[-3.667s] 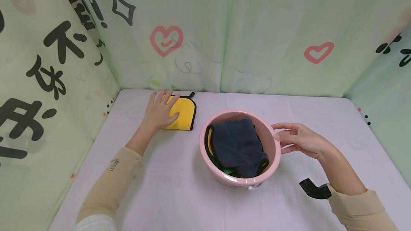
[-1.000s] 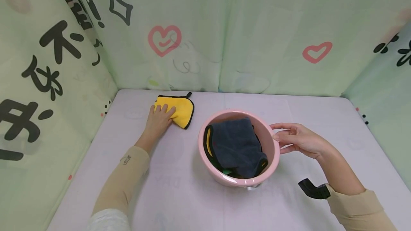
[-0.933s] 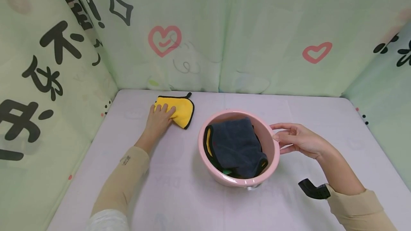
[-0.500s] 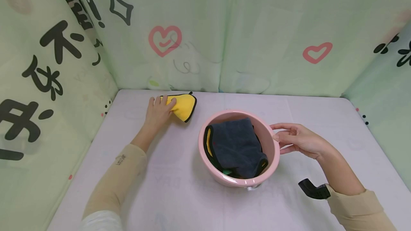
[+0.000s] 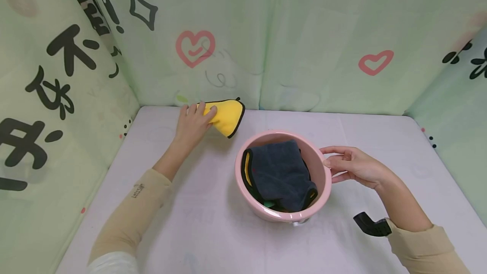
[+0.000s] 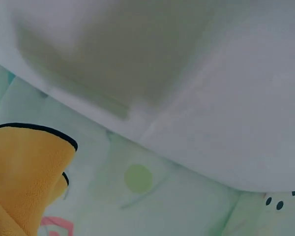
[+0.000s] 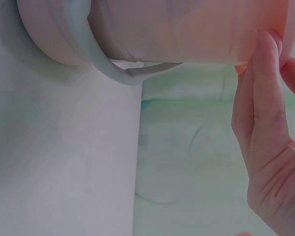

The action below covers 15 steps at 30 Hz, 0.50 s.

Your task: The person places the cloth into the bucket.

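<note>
My left hand point(image 5: 192, 126) grips a yellow cloth point(image 5: 226, 117) with black edging, fingers over it and thumb on the near side. The cloth hangs folded above the table's back left part, its shadow below. In the left wrist view the fuzzy yellow cloth point(image 6: 24, 167) shows at the lower left, the hand out of view. A pink bucket point(image 5: 317, 168) stands right of the middle. Inside lies a folded dark blue-grey cloth point(image 5: 281, 172) with black and yellow edges. My right hand point(image 5: 354, 166) holds the bucket's right rim, thumb at the rim and fingers point(image 7: 268, 98) along the outer wall.
A pale lilac cover lies over the table point(image 5: 213, 231). Green printed curtains point(image 5: 312, 33) enclose its back and sides. The bucket's pale handle point(image 7: 78, 39) hangs down its side. A black curved piece point(image 5: 373, 224) juts from the right sleeve.
My left hand has closed on the yellow cloth, bunched it and lifted it off the table, moving back and right. The right hand and bucket have stayed in place.
</note>
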Tool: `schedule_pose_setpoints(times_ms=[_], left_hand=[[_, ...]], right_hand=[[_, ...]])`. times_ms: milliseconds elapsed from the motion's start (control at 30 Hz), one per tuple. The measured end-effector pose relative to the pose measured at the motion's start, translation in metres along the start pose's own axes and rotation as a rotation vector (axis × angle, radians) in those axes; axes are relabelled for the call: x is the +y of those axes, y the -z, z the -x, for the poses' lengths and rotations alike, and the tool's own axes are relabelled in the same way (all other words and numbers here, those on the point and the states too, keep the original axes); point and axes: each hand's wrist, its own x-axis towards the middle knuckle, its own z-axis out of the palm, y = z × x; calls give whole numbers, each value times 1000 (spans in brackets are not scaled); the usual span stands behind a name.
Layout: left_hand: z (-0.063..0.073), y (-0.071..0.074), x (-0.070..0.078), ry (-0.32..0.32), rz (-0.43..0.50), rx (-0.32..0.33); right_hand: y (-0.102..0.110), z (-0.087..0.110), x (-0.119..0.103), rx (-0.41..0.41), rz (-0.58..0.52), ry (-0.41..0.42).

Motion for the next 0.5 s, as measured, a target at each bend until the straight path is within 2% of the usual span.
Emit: schedule_pose_setpoints(times_ms=[167,500], left_hand=[[-13,15,9,-28,14,52],[-37,54,25,-69,41,67]], right_hand=[[0,0,0,3,4,1],[0,0,0,1,11,-1]])
